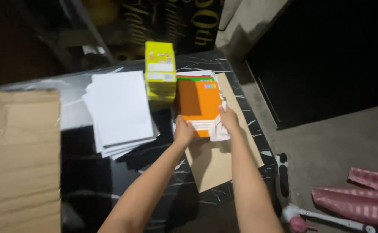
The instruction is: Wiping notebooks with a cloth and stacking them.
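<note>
A dim room, lit mostly from the camera side. A black marble-patterned table (111,190) with thin white veins fills the middle of the view, and past its right edge lies a grey concrete floor (327,142) running up to a dark doorway. On the table's left side rests a large sheet of brown corrugated cardboard (18,159). Near the middle sits a loose stack of white sheets (120,108), slightly fanned at the lower edge. A flat tan cardboard sheet (217,159) lies at the table's right edge, under the stack being handled. On the floor to the right are folded pink striped cloth (366,198) and a small white and black scooter (292,203). A yellow-green box (160,71) stands upright just behind the white sheets.

Both bare forearms reach forward from the bottom of the view. The orange notebook stack (197,105) lies on the tan sheet in a thin clear wrapper, with green and white edges showing at its far end. The left hand (183,131) grips the stack's near left corner, fingers curled closed on its edge. The right hand (228,118) presses on the near right side, fingers closed on the stack and the crumpled wrapper there
</note>
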